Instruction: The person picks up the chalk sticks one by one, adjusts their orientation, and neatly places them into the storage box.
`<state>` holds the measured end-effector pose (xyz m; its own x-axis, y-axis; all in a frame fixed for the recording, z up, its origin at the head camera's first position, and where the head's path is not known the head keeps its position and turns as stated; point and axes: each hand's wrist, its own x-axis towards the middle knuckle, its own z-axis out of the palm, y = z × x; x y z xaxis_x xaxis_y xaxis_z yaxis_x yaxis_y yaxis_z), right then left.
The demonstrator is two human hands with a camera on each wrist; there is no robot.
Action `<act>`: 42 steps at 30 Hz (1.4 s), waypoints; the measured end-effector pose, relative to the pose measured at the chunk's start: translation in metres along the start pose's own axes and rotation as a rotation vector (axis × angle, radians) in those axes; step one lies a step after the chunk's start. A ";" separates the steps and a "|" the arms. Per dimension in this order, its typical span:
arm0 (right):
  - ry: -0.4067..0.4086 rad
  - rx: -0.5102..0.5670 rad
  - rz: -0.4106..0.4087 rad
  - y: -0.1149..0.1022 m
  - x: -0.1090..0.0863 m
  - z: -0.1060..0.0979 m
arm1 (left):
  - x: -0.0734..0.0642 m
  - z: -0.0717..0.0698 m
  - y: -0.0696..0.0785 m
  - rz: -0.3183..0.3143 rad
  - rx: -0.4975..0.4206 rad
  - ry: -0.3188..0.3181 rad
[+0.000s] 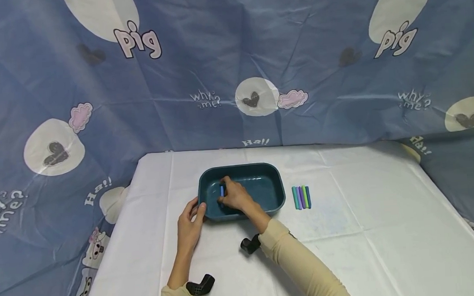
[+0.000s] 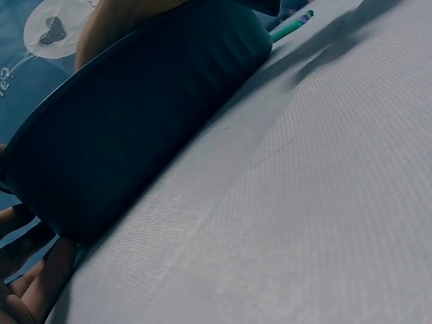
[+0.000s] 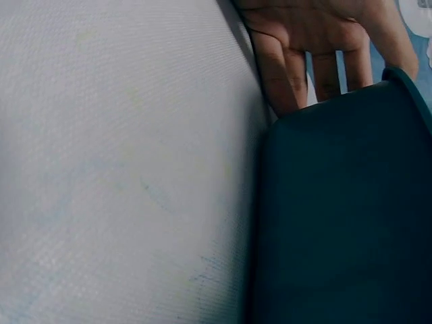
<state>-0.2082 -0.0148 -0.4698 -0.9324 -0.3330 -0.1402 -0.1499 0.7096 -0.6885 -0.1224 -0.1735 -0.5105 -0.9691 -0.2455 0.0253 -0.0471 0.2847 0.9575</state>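
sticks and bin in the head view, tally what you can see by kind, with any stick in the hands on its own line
Sticks in the row: 5
Blue stick in the right hand: 1
Bin: 1
Total: 7

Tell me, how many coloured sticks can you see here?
6: a blue stick held by the right hand inside the tub, and five sticks side by side on the table, right of the tub. The hand or tub wall may hide more.
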 end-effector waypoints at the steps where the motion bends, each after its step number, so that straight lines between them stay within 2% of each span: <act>1: -0.002 0.007 -0.001 0.000 0.000 0.000 | 0.000 0.000 0.000 -0.001 0.003 0.001; 7: 0.005 0.067 -0.010 0.004 -0.002 -0.003 | 0.000 0.000 0.001 -0.013 0.009 -0.006; 13: 0.032 0.219 -0.025 0.008 -0.003 -0.008 | 0.000 -0.001 0.000 -0.006 0.026 0.004; 22: 0.000 0.385 -0.061 0.006 -0.011 -0.019 | -0.002 -0.003 -0.002 -0.013 0.043 -0.001; 29: 0.022 0.409 -0.078 0.008 -0.013 -0.030 | 0.001 0.000 -0.001 0.000 0.027 0.004; 34: 0.028 0.416 -0.078 0.013 -0.014 -0.036 | 0.002 0.000 -0.001 0.000 0.049 0.010; 42: 0.038 0.451 -0.069 0.020 -0.018 -0.040 | 0.002 -0.001 -0.002 0.014 0.042 0.018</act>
<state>-0.2075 0.0300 -0.4528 -0.9380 -0.3410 -0.0628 -0.0618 0.3426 -0.9374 -0.1236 -0.1753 -0.5122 -0.9651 -0.2581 0.0443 -0.0440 0.3267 0.9441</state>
